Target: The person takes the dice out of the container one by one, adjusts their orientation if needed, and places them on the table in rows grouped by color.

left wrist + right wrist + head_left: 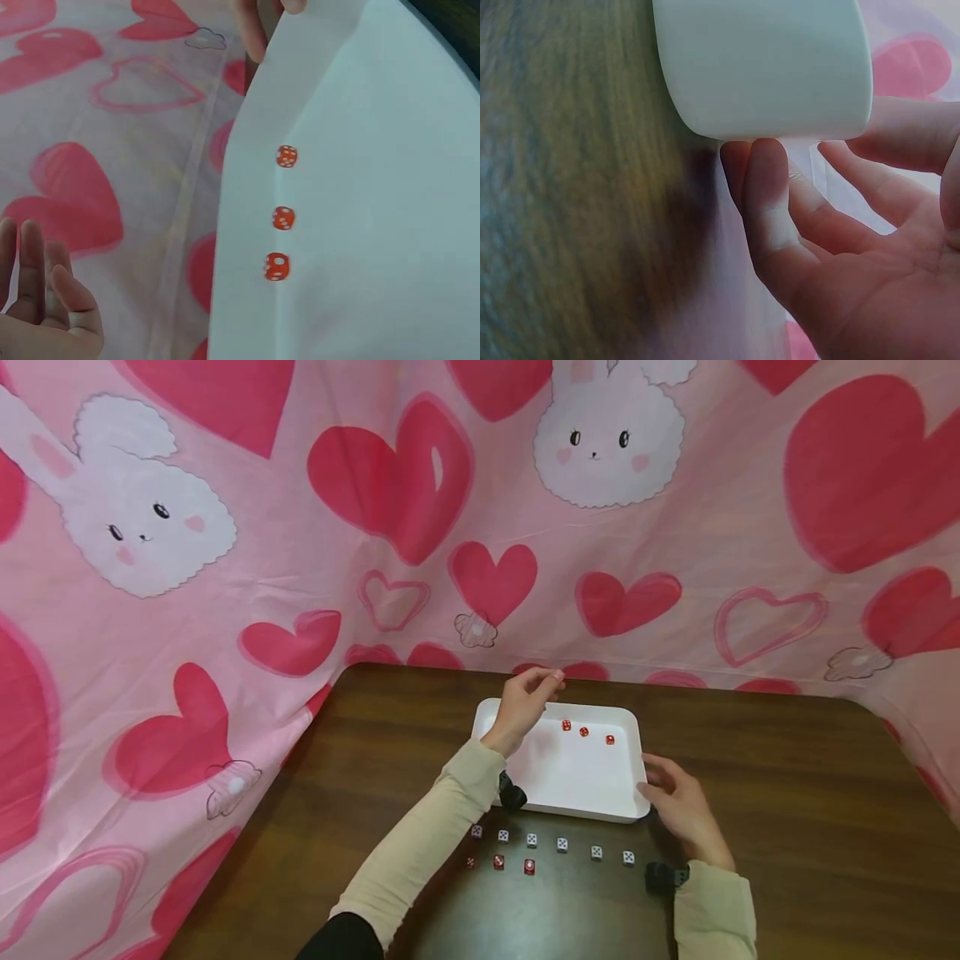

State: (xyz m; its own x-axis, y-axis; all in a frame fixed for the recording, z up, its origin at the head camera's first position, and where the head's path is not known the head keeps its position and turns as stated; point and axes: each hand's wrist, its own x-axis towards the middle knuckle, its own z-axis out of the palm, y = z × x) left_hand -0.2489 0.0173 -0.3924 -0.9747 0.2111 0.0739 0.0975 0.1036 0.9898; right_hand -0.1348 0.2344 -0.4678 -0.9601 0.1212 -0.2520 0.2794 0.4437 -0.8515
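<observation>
A white tray (577, 777) stands on the dark wooden table. Three red dice lie inside it along the far side, one of them a red die (610, 740) towards the right. My left hand (523, 706) hovers over the tray's far left part; in the left wrist view its fingers are loosely bent and nothing shows between them. My right hand (682, 802) holds the tray's right end, fingertips against the outer wall, as the right wrist view also shows. On the near side, several white dice form a row, including a white die (562, 844). Three red dice, one a red die (498, 862), lie closer to me.
A pink cloth (390, 685) with hearts and rabbits hangs behind and left of the table (787, 818). Wrist cameras sit on both arms, the left wrist camera (512, 793) just over the tray's near edge.
</observation>
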